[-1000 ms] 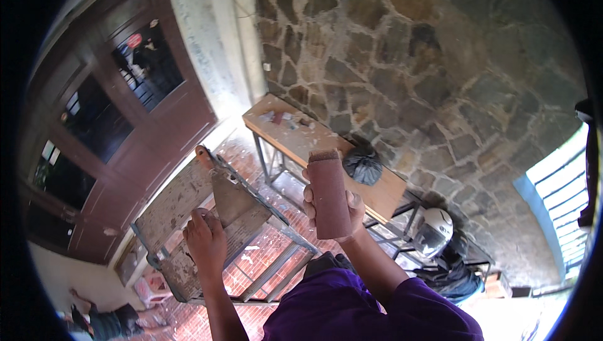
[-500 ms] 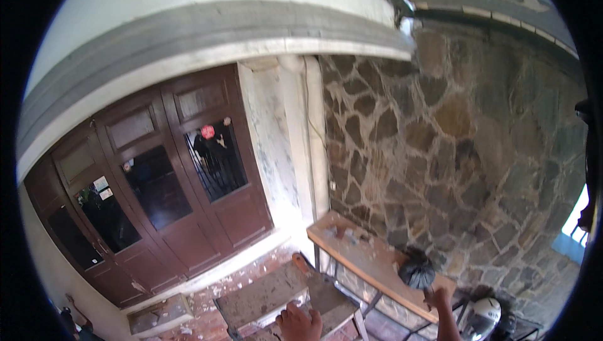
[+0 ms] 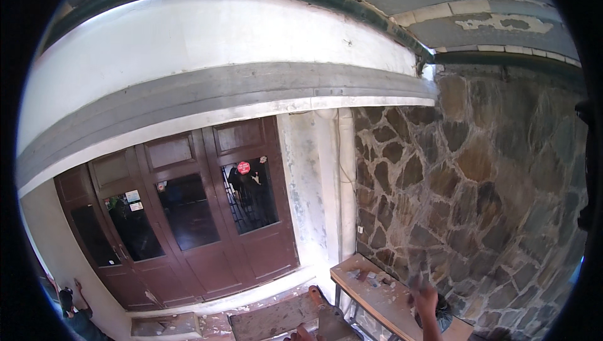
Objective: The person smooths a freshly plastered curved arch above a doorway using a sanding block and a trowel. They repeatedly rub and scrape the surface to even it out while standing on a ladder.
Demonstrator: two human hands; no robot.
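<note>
My right hand [image 3: 427,300] is raised over the wooden bench by the stone wall. Its fingers are closed around something small that blurs into a greyish smear above them, too unclear to name. Behind and beside that forearm, a black plastic bag [image 3: 445,321] sits on the bench top [image 3: 370,291]. Only the fingers of my left hand [image 3: 304,335] show at the lower edge, apart and with nothing visible between them. It is nearest to a worn grey-brown board [image 3: 276,316]. An orange-brown handle [image 3: 314,294] lies at that board's far right corner.
Loose chips [image 3: 374,278] lie on the bench's far end. Brown panelled doors [image 3: 188,234] with glass stand ahead, a low step [image 3: 164,326] before them. A rough stone wall [image 3: 458,215] rises at right. Another person [image 3: 78,316] is at the far left, touching the wall.
The view has tilted upward, so the doors and bench sit lower in it. My right hand has risen and moved left past the black bag. My left hand has mostly dropped out of view.
</note>
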